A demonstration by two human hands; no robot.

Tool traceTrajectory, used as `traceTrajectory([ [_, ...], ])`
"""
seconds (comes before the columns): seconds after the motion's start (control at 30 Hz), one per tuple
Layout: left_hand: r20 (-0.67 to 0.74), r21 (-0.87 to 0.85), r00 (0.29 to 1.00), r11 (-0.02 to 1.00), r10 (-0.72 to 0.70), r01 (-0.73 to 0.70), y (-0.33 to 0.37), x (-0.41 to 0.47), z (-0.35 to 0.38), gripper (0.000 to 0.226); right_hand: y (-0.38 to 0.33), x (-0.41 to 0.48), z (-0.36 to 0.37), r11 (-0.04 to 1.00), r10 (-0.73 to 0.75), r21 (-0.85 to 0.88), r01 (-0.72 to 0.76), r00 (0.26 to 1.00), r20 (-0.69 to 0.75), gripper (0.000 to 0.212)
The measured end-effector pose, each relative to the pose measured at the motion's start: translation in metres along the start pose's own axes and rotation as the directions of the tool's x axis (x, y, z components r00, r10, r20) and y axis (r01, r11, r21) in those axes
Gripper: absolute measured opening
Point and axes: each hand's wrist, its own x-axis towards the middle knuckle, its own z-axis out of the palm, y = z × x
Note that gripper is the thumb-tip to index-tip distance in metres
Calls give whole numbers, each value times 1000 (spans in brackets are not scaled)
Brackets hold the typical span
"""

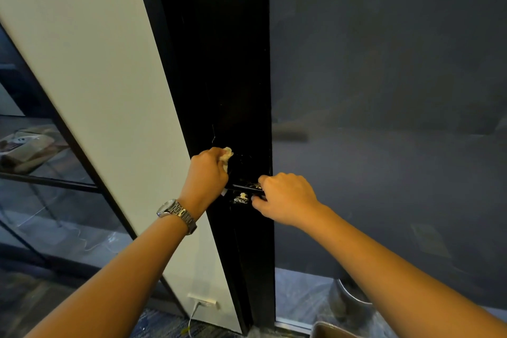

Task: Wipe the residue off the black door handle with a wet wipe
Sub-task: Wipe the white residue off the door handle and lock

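Gripping what, and with which hand?

Clenched the crumpled wet wipe (226, 156) in the left hand (207, 173), pressed to the glossy black door (227, 77) just above the handle (245, 186). Curled the right hand (285, 197) round the handle's right end.

And lay which way from the wipe?

Ran level, left to right, just below the wipe; probably called for a short downward move. Showed white, crusty residue (241, 198) on that slim, hard handle and just beneath.
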Motion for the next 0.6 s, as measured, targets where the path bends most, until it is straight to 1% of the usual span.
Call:
traceTrajectory([
  [0.03, 10, 2, 1000, 1000, -22, 22, 0, 0, 0, 27, 0, 0, 1, 1000, 2, 0, -2, 1000, 1, 32],
  [0.07, 11, 12, 1000, 1000, -4, 4, 2, 0, -1, 27, 0, 1, 1, 1000, 5, 1, -5, 1000, 1, 32],
  [0.13, 17, 52, 991, 990, 133, -133, 10, -2, -4, 30, 1, 2, 2, 1000, 10, -1, -10, 1000, 8, 32],
  [0.2, 81, 143, 960, 950, 266, -276, 17, -3, -3, 34, 1, 2, 1, 1000, 8, -7, -7, 1000, 11, 31],
  [0.23, 111, 198, 947, 928, 300, -317, 18, -2, -1, 35, 1, 2, 0, 1000, 5, -10, -5, 1000, 11, 30],
  [0.3, 121, 291, 941, 895, 315, -337, 18, 1, -1, 36, 1, 1, 0, 1000, -1, -17, 1, 1000, 6, 30],
  [0.4, 40, 391, 948, 868, 317, -306, 20, 3, -3, 34, 1, 0, 1, 1000, -4, -25, 3, 1000, -9, 32],
  [0.43, 41, 426, 941, 846, 336, -321, 23, 3, -2, 33, 1, 0, 2, 1000, -1, -26, 0, 1000, -14, 33],
  [0.53, 161, 513, 893, 737, 421, -440, 32, 3, 1, 32, 0, -1, 1, 1000, 1, -31, -2, 1000, -16, 33],
  [0.57, 170, 524, 880, 716, 444, -462, 32, 5, -1, 33, 0, -1, 0, 999, -1, -33, 0, 1000, -14, 33],
  [0.6, 149, 527, 880, 717, 451, -456, 30, 7, -5, 35, 0, -1, 0, 999, -3, -33, 3, 1000, -12, 33],
])
